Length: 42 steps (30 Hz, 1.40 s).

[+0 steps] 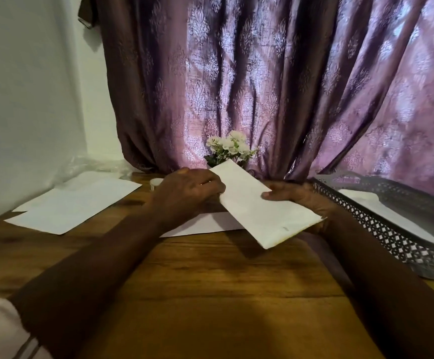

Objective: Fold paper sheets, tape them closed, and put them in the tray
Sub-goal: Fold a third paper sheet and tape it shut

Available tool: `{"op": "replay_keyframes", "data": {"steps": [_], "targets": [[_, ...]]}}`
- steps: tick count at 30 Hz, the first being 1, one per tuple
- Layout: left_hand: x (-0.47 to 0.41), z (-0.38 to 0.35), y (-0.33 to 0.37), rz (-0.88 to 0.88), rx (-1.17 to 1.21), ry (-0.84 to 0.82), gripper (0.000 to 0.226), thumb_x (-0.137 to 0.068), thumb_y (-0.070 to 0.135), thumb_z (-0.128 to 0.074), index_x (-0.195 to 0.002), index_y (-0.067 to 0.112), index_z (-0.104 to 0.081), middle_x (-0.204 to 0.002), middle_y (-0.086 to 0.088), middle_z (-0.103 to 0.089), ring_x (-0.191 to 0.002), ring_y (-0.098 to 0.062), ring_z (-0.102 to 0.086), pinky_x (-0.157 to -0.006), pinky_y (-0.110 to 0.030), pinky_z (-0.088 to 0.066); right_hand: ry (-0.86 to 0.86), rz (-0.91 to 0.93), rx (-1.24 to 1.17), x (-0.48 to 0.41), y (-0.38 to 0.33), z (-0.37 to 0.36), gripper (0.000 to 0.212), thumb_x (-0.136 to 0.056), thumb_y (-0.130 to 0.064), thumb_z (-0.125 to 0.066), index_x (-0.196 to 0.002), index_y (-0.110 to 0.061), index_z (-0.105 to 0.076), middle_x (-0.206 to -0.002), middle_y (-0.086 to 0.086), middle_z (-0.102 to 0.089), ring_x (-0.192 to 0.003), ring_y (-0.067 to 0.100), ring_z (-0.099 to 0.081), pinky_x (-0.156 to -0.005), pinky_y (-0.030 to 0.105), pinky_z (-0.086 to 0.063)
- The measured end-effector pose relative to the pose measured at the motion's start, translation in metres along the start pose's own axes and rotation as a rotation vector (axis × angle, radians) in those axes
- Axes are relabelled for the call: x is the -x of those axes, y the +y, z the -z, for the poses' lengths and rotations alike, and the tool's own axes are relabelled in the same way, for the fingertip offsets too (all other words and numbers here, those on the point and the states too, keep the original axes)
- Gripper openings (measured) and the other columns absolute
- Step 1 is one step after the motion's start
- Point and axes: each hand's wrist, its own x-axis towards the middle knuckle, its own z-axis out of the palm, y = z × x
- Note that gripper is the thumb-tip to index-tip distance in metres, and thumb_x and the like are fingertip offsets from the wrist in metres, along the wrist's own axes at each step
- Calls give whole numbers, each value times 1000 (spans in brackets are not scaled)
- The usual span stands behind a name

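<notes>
A: Hands first, pls. What's each doing?

B: Left hand is clenched on the upper-left end of the folded white paper rectangle, fingers curled over the edge. Right hand grips the right side, thumb on top, rest underneath. The paper is held tilted, just above the brown wooden surface, not resting on it.

A: Taped yet?

B: Can't tell. There's a small mark near its lower corner, too blurred to say if it's tape. The fold itself looks done.

A: Anything under it?

B: A flat white sheet lies on the surface right below the hands, partly hidden by them. Looks unfolded, so prob. next in line.

A: And further back?

B: On the left, a loose stack of flat white sheets, well apart from the hands. So several are left to fold. Beside it, behind the left hand, sits a small white roll, maybe the tape, not sure.

A: Tray?

B: The grey perforated metal tray is on the right, close to the right hand. White paper is already inside, so at least one piece seems finished. I'd judge it's roughly midway.
</notes>
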Motion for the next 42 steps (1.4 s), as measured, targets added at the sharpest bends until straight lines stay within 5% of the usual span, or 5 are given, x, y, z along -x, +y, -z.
{"op": "replay_keyframes", "data": {"steps": [12,19,25,31,42], "targets": [[15,-8,7,571,343,-646,60,-77,81,-50,-110,34,-66,-113,9,-66,-103,-14,-59,-93,-41,-51,674,174,895,-11,31,-7,112,-79,-10,-79,-162,-19,-5,-138,13,-45,-132,31,-46,-112,47,-43],[15,-10,-7,901,467,-598,49,-82,41,-81,-124,25,-62,-129,0,-63,-114,-20,-59,-98,-34,-50,393,64,1259,-23,28,-14,28,-82,-37,-73,-110,-40,-74,-137,0,-64,-115,18,-61,-88,26,-46],[20,-4,-9,1020,262,-318,29,-93,16,-67,-122,14,-64,-124,-14,-66,-116,-34,-61,-94,-40,-46,267,29,1215,-26,37,-32,87,-54,-85,-60,-130,-44,-65,-149,-2,-50,-133,21,-51,-104,40,-46],[15,6,-11,1027,727,-21,17,-94,18,-65,-109,25,-62,-103,-2,-72,-97,-29,-68,-84,-39,-52,107,103,1210,-19,29,-40,64,-85,-53,-76,-141,-25,-61,-152,-4,-51,-134,17,-51,-93,26,-39],[13,0,4,631,774,-586,22,-71,58,-76,-87,42,-78,-93,16,-77,-91,-12,-70,-85,-49,-58,259,393,1326,-27,35,-43,34,-85,-52,-75,-107,-25,-77,-106,-10,-74,-89,5,-61,-74,24,-45]]}}
